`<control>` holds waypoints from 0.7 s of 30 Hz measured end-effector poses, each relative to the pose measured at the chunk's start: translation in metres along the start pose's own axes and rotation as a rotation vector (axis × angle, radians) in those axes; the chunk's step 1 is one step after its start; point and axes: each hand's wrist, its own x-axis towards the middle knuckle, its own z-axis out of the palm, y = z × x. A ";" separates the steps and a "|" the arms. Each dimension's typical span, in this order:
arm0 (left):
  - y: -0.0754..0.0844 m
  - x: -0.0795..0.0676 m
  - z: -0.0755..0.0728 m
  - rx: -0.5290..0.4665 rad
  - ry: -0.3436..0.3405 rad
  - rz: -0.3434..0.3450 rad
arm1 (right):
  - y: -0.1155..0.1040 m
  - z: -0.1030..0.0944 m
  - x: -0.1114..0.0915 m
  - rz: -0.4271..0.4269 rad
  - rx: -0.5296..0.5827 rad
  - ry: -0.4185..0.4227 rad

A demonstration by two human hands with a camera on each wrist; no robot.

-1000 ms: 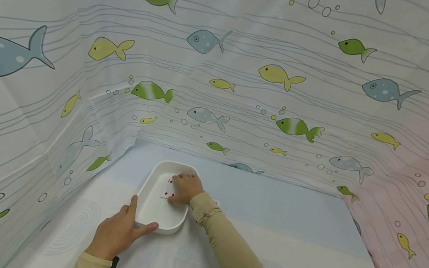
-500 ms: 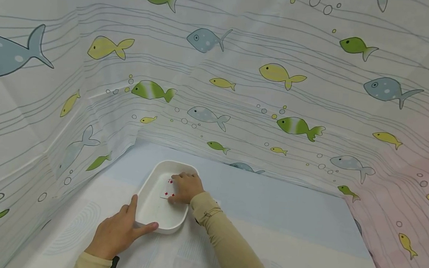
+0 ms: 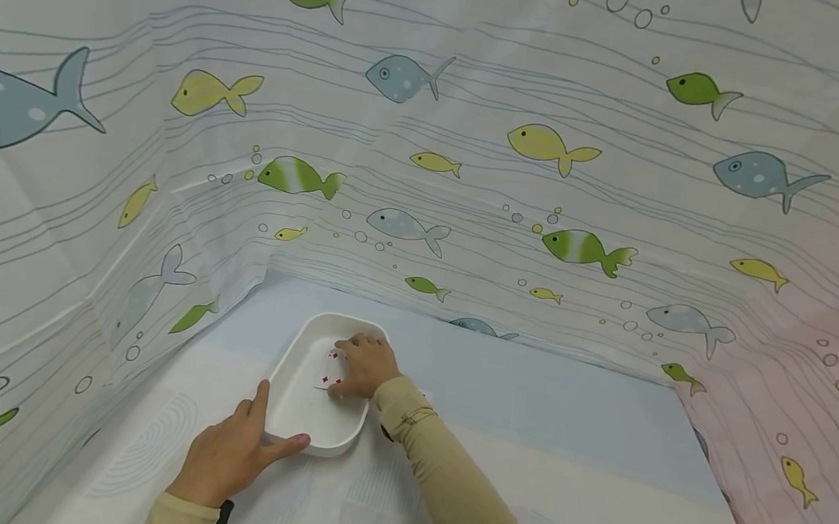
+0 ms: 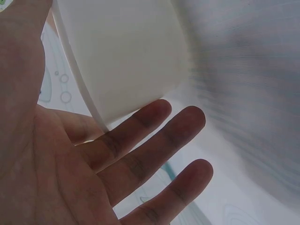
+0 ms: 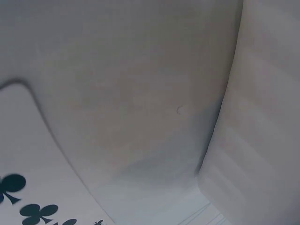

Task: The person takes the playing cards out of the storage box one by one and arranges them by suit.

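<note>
A white tray (image 3: 299, 412) sits on the pale cloth. My left hand (image 3: 227, 451) spreads round its near left corner, thumb across the near rim and index finger along the left side. In the left wrist view, its fairly straight fingers (image 4: 176, 133) rest against the outer wall of the tray (image 4: 126, 56). Inside the tray, my right hand (image 3: 368, 368) grips a playing card (image 3: 329, 369) with red diamonds, its thumb at the near edge and curved fingertips at the far edge. The hand covers the card's right part.
Outside the tray, under the right wrist, lies a playing card with black clubs (image 5: 33, 197); its corner shows past the sleeve (image 3: 409, 411) in the head view. A fish-printed curtain (image 3: 468, 192) stands behind and along both sides of the cloth-covered surface (image 3: 562, 418).
</note>
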 end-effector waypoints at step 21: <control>0.001 0.001 -0.002 -0.004 -0.026 -0.008 | 0.004 -0.001 0.000 -0.006 0.051 0.003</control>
